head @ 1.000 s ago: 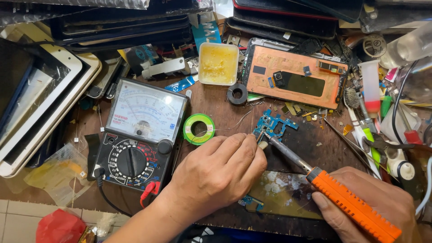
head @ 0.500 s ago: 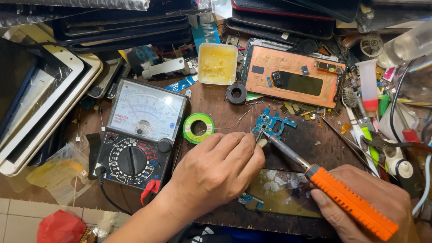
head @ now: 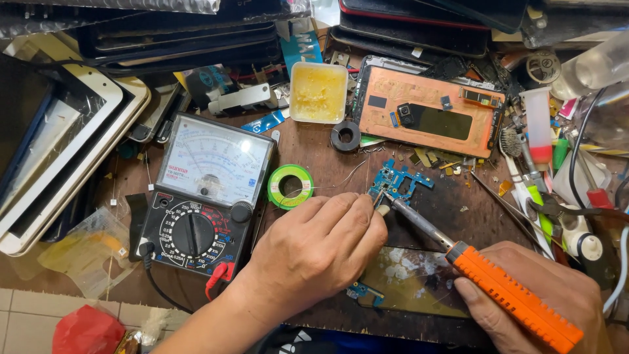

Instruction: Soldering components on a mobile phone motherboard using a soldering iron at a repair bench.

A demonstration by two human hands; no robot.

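Note:
A small blue circuit board (head: 398, 182) lies on the dark bench top. My left hand (head: 314, 249) rests just below it, fingertips pinching a thin solder wire against the board's lower left edge. My right hand (head: 537, 301) grips the orange handle of a soldering iron (head: 458, 252), whose metal tip touches the board at the same spot. The wire trails left toward a green solder spool (head: 290, 186).
An analog multimeter (head: 206, 196) with red and black leads sits at left. Behind are a yellow flux tub (head: 318, 92), a black ring (head: 345, 136), an opened phone back (head: 429, 118), stacked tablets (head: 59, 144), a dark phone screen (head: 413, 285), and tools and bottles (head: 537, 131) at right.
Both hands keep their hold; the iron's tip and the wire stay at the board's lower left edge. Only slight shifts show.

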